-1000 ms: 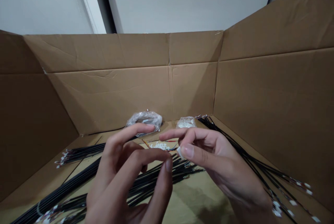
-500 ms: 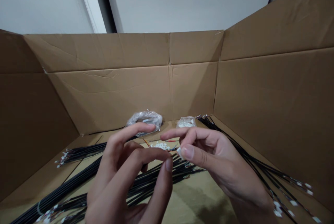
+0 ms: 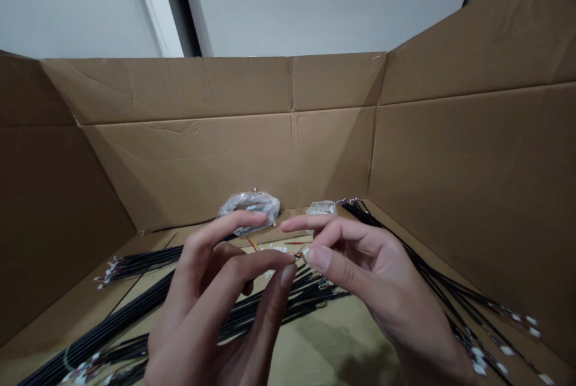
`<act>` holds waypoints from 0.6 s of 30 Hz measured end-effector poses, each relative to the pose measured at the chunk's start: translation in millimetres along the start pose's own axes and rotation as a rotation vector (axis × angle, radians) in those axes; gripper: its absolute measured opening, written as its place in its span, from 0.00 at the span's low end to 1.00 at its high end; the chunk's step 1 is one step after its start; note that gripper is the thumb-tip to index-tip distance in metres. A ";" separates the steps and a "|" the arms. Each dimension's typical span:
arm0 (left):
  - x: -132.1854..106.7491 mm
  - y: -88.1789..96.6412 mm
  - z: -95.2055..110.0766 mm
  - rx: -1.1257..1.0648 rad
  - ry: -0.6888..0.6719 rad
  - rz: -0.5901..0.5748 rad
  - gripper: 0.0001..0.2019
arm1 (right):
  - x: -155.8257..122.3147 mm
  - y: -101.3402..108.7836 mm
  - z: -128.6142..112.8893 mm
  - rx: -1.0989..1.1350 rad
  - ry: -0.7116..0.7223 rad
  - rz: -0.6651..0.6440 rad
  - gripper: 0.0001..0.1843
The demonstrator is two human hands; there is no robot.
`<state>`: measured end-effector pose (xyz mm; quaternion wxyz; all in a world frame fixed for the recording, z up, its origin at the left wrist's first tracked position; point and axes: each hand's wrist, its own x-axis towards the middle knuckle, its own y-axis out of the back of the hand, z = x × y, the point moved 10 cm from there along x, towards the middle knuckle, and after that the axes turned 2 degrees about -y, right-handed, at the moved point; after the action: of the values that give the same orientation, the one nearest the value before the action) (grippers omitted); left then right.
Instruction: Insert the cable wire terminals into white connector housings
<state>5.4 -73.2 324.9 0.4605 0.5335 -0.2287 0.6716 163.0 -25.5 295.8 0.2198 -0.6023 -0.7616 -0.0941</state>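
Both of my hands are raised inside a large cardboard box (image 3: 468, 182). My right hand (image 3: 364, 278) pinches a small white connector (image 3: 306, 253) between thumb and middle finger, with its index finger stretched out. My left hand (image 3: 225, 308) faces it, thumb and a fingertip pinched on thin coloured wire ends (image 3: 294, 257) right at the connector, the index finger held straight above. Under the hands lies a bundle of black cables (image 3: 261, 311).
More black cable bundles lie at the left (image 3: 139, 262) and along the right wall (image 3: 454, 296), their ends fitted with white connectors. Two clear plastic bags (image 3: 250, 203) (image 3: 321, 208) sit at the back of the floor, and loose white parts (image 3: 278, 248) lie between them.
The two hands have closed in on each other a little. My left thumb tip has come up to the connector, and the right index finger has risen slightly.
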 end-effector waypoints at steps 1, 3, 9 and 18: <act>-0.5 -2.7 0.4 -0.028 0.021 0.013 0.07 | 0.6 -0.5 0.3 -0.003 -0.001 -0.003 0.08; -1.4 -7.1 1.7 -0.064 0.044 0.026 0.08 | 1.6 -1.0 0.5 -0.017 0.001 -0.001 0.08; 0.2 -2.1 5.8 0.042 -0.055 -0.023 0.04 | 1.3 -0.7 -1.6 -0.045 0.038 0.025 0.08; 0.2 -0.7 11.5 0.293 -0.206 -0.107 0.06 | -0.2 -1.9 -1.4 -0.071 0.028 0.036 0.09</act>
<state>11.8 -81.9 328.8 0.3868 0.6723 -0.1458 0.6141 161.6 -26.7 297.2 0.2109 -0.6217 -0.7438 -0.1255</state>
